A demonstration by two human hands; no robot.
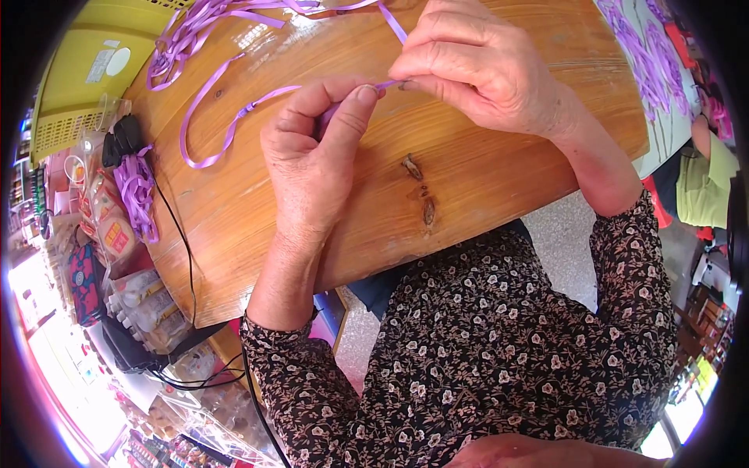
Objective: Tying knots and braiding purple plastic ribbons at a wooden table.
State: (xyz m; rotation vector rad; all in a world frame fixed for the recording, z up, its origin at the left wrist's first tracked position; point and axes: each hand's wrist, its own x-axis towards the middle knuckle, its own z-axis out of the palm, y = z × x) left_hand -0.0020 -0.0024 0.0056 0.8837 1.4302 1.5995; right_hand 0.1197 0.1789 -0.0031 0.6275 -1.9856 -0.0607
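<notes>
Above the wooden table (pixel 484 183), in from its near edge, our left hand (pixel 316 148) and right hand (pixel 484 66) pinch a purple ribbon (pixel 382 85); tangled ribbons (pixel 187 37) lie toward its far-left corner.

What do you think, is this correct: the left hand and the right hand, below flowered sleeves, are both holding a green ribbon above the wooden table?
Not quite: the ribbon is purple, not green, as the head view shows. The left hand and the right hand are indeed both holding it above the wooden table, with flowered sleeves.
</notes>
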